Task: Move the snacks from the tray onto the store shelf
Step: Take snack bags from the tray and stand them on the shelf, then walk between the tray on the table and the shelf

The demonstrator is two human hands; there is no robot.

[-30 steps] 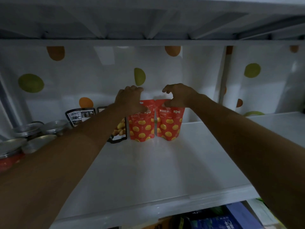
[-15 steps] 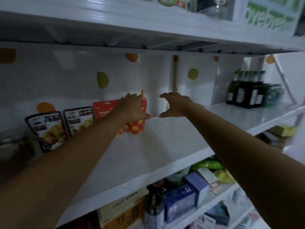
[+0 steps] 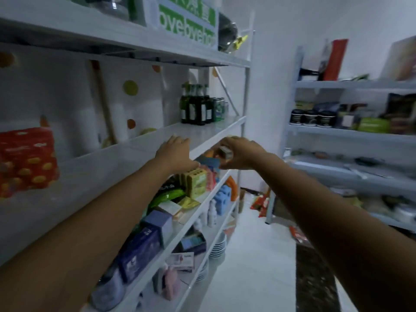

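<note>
Both hands hang empty over the shelf (image 3: 202, 134) edge: left hand (image 3: 176, 152) spread flat, right hand (image 3: 242, 155) loosely curled. Red snack bags (image 3: 27, 161) far left, green bottles (image 3: 195, 106) behind.

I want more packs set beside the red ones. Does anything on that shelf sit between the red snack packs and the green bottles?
Nothing visible does. The shelf is bare from the red snack packs at its left to the green bottles at its far end.
</note>
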